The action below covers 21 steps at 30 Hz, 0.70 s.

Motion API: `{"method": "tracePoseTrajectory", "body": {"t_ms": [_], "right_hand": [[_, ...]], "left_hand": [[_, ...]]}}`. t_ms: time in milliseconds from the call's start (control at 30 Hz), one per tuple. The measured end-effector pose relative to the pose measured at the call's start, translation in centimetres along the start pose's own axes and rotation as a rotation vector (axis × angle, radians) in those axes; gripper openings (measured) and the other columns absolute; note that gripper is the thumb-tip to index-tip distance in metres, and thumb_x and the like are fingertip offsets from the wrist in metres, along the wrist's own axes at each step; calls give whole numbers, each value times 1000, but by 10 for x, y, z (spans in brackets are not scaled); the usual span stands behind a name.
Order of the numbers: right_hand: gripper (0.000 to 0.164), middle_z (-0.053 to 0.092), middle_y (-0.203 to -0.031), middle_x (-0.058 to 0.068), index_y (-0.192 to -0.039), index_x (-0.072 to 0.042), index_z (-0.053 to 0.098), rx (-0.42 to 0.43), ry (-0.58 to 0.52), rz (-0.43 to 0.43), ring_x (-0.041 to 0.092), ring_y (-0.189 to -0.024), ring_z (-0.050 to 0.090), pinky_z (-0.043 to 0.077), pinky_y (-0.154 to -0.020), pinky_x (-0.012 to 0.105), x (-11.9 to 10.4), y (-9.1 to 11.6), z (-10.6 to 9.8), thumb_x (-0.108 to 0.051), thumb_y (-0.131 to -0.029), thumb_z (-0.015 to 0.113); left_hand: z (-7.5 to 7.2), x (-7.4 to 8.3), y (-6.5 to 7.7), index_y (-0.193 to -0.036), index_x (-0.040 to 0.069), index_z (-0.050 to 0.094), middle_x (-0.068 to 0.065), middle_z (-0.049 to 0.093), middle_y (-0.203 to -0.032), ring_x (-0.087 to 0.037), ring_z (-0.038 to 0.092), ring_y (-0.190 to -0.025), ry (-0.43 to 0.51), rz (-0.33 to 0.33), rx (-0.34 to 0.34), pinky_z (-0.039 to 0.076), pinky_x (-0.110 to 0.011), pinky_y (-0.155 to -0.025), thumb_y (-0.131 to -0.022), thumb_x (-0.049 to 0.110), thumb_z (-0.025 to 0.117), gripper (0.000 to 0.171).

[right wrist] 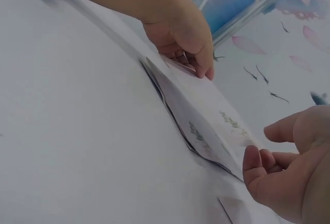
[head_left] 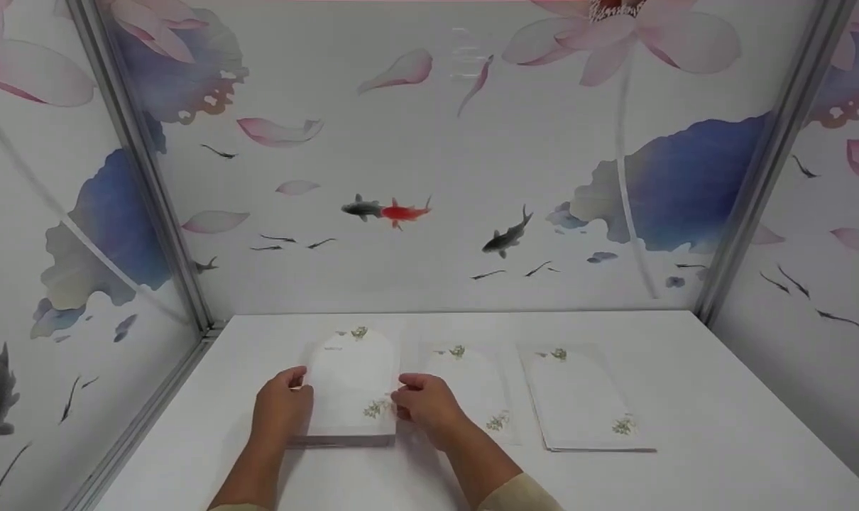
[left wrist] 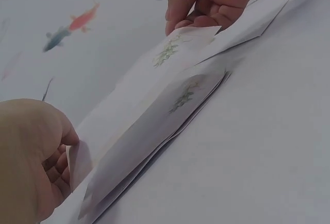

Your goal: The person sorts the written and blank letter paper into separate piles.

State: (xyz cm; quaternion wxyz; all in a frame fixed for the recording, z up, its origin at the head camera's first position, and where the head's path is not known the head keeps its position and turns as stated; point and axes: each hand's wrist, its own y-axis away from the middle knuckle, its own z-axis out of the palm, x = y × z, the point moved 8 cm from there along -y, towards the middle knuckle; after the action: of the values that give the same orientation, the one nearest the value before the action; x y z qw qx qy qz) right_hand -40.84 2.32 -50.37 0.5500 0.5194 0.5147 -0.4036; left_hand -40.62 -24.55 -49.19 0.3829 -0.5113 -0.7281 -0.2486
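Note:
A white sheet of paper (head_left: 350,383) with printed green sprigs is raised over a thin stack of similar sheets (left wrist: 149,126), its near edge apart from the stack. My left hand (head_left: 282,404) grips the sheet's left edge, thumb on the upper face and fingers curled beneath, as the right wrist view also shows. At the opposite edge is my right hand (head_left: 429,408), its bent fingertips right at the paper beside the lower sprig (right wrist: 232,123). Part of the stack is hidden under the raised sheet.
On the white table (head_left: 713,397), a matching sheet (head_left: 465,390) lies just right of my right hand. Farther right is another small pile of such paper (head_left: 586,397). Printed panels with metal posts (head_left: 749,184) close in the back and sides.

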Motion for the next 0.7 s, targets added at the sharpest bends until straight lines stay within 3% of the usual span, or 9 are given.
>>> {"method": "tracePoseTrajectory", "body": {"t_ms": [133, 267, 400, 700], "right_hand": [[49, 71, -122, 11, -148, -2, 60, -29, 19, 13, 20, -100, 73, 64, -91, 34, 2, -1, 6, -14, -102, 70], [49, 73, -121, 10, -148, -2, 61, -49, 50, 20, 20, -103, 74, 64, -93, 35, 5, -1, 9, -15, -101, 72], [50, 74, -125, 9, -147, -3, 61, -87, 87, 34, 20, -108, 75, 64, -96, 38, 8, 0, 12, -19, -101, 73], [46, 74, -123, 6, -141, -5, 66, -91, 173, 27, 19, -103, 73, 63, -89, 35, 11, 0, 15, -24, -100, 75]], "left_hand": [[0, -4, -2, -154, 2, 53, -24, 60, -152, -45, 53, -145, -97, 17, -8, 44, -61, -121, -106, 17, 55, 51], [4, -3, -1, -153, -4, 53, -29, 55, -155, -51, 46, -151, -259, 68, -1, 38, -64, -124, -105, 18, 59, 53], [7, -1, 2, -149, -9, 55, -33, 58, -150, -53, 51, -145, -390, 118, 15, 42, -65, -120, -103, 18, 63, 54], [12, -2, 2, -147, -8, 57, -31, 61, -148, -51, 54, -143, -429, 89, -7, 44, -63, -119, -100, 21, 70, 57]]}}
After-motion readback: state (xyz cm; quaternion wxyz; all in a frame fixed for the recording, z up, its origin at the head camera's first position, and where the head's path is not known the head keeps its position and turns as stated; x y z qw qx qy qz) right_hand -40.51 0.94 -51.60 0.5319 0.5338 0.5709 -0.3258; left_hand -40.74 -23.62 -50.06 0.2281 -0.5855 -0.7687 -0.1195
